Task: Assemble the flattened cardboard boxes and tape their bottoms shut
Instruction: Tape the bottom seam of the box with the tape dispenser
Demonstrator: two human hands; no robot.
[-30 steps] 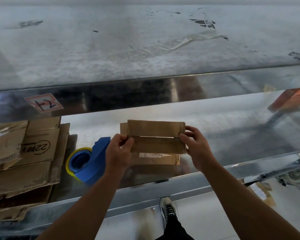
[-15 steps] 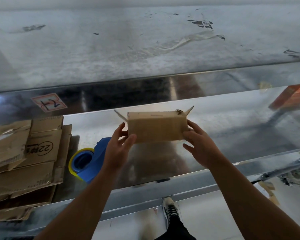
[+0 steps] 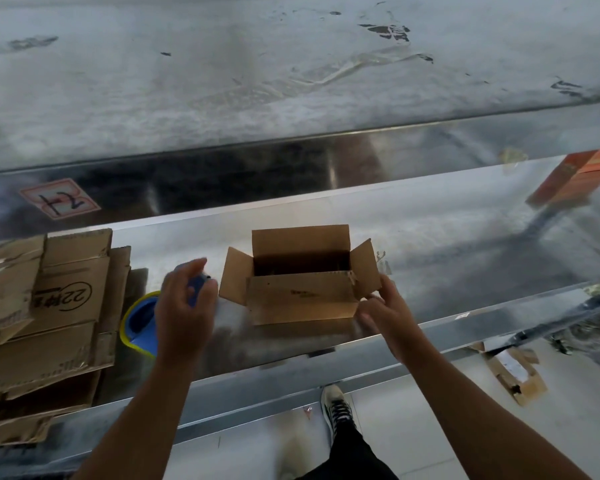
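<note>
On the shiny metal worktop (image 3: 430, 237) in front of me, the small brown cardboard box (image 3: 302, 299) stands squared up with its opening upward and its four top flaps splayed outward. Its bottom faces the worktop, so I cannot tell whether that seam is taped. My right grip (image 3: 387, 313) is relaxed and spread at the box's right near corner, fingers just beside or brushing the right flap, pinching nothing. My left grip (image 3: 182, 310) hovers spread over the blue tape dispenser with the yellow-rimmed roll (image 3: 139, 320), just left of the box. It is blurred, and I cannot tell whether it touches the handle. The stack of flattened brown cardboard boxes (image 3: 59, 306) lies further left. I think the risk is the light box on this slick metal. With only loose fingers steadying it, a nudge from the dispenser could slide or tip it. If the bottom flaps are unsealed, they could spring apart when I turn it over, and the tape would land crooked.
</note>
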